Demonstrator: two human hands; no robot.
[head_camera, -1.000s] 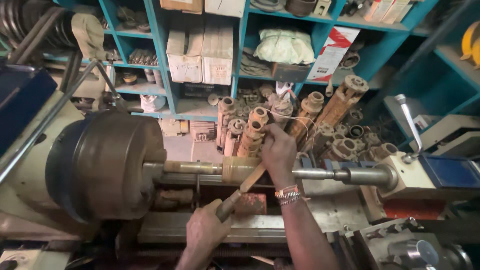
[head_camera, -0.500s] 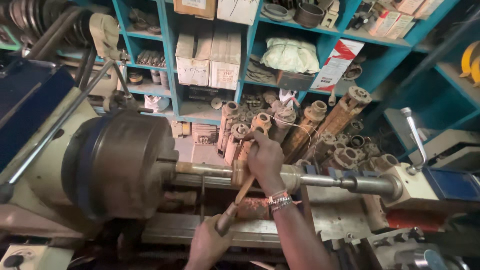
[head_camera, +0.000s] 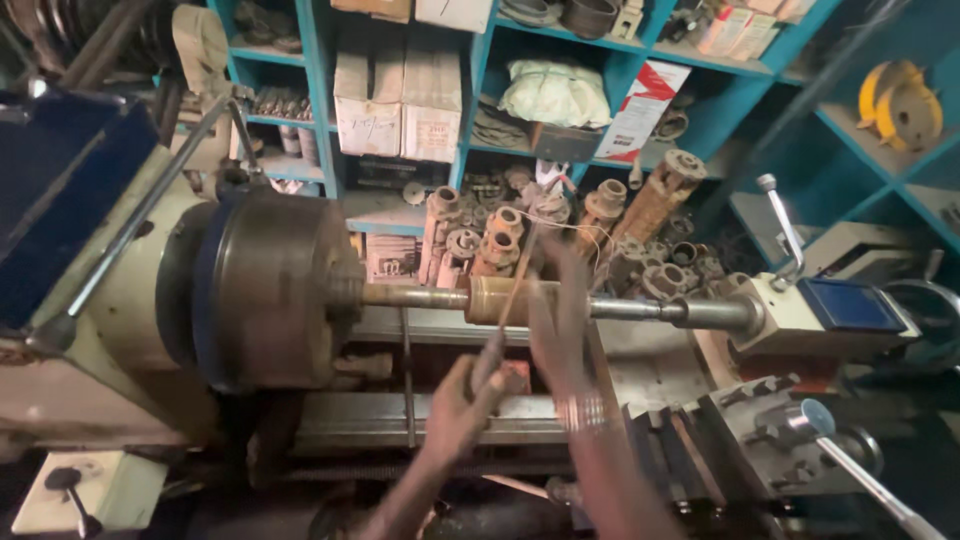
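Brass-coloured workpiece (head_camera: 497, 298) clamped along the lathe axis, between the big dark chuck (head_camera: 270, 290) on one side and the grey tailstock (head_camera: 800, 315) on the other. Left hand (head_camera: 462, 400) low in front of the bed, curled tight round the lower end of a long thin tool (head_camera: 510, 300) that slants up and across the workpiece. Right hand (head_camera: 558, 320) just beside the workpiece, smeared by motion; cannot tell how far open, nor whether touching the tool or the metal. Banded blur at the right wrist (head_camera: 580, 412), perhaps bangles, too soft to count.

Behind, on teal shelving (head_camera: 470, 110): two pale cardboard boxes (head_camera: 400, 100) side by side at mid height, each with a small dark label low on its front; more boxes above, cut off by the top edge. Pale cloth bundle (head_camera: 555, 92) in the next bay, and beside it one tall white carton with a red band (head_camera: 640, 110), leaning. Small cream packet with dark print (head_camera: 392, 258) propped behind the spindle. Yellow disc-shaped part (head_camera: 898, 108) on the far-right shelf, partly cut off.

Heap of rusty flanged sleeves (head_camera: 600, 225) behind the workpiece, overlapping too much for a sure count; about ten seen. Two chrome levers: one upright on the tailstock (head_camera: 780, 225), one low at the carriage (head_camera: 850, 465), its end cut off. Blue housing (head_camera: 60, 190) at the upper left only partly in view.
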